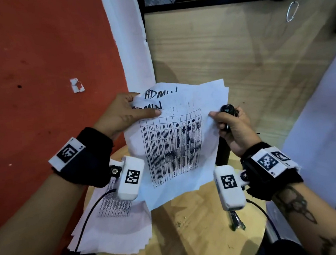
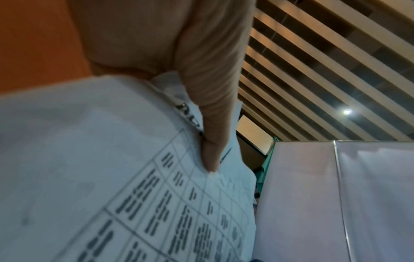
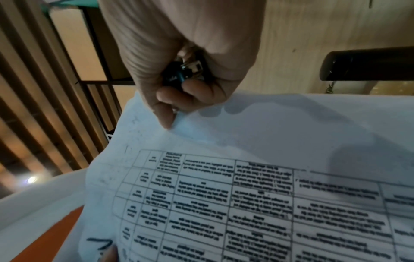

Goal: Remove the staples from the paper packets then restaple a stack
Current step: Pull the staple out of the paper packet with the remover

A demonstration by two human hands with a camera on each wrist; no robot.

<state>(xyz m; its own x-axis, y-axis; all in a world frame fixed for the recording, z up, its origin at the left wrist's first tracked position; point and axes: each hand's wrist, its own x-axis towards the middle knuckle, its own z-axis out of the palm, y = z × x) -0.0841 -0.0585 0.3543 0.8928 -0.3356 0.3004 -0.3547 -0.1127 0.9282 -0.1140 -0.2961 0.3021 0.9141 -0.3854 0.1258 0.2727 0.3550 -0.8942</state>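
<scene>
Packet under inspection: a loose set of white sheets, the paper packet [image 1: 176, 138], held up in front of me above the round wooden stool [image 1: 200, 215]. The top sheet carries a printed grid table with dense dark entries; above it, handwritten block letters in black marker read "ADMIN", repeated on the sheet behind. The sheets are fanned out of line at the upper corners and the paper is creased and curling along its lower edge.

My left hand [image 1: 122, 115] grips the packet's upper left corner, thumb laid flat across the top sheet, the other fingers behind it. In the left wrist view the thumb tip presses the sheet just beside the grid's edge.

My right hand [image 1: 231, 126] is curled round a small black stapler [image 1: 227, 110], while its thumb and forefinger pinch the packet's right edge. The right wrist view shows the stapler's dark body and a metal part inside the closed fingers.

A second stack of printed sheets [image 1: 114, 228] lies on the stool's left side. A small metal tool [image 1: 237, 220] lies on the stool near my right wrist; I cannot tell what it is.
</scene>
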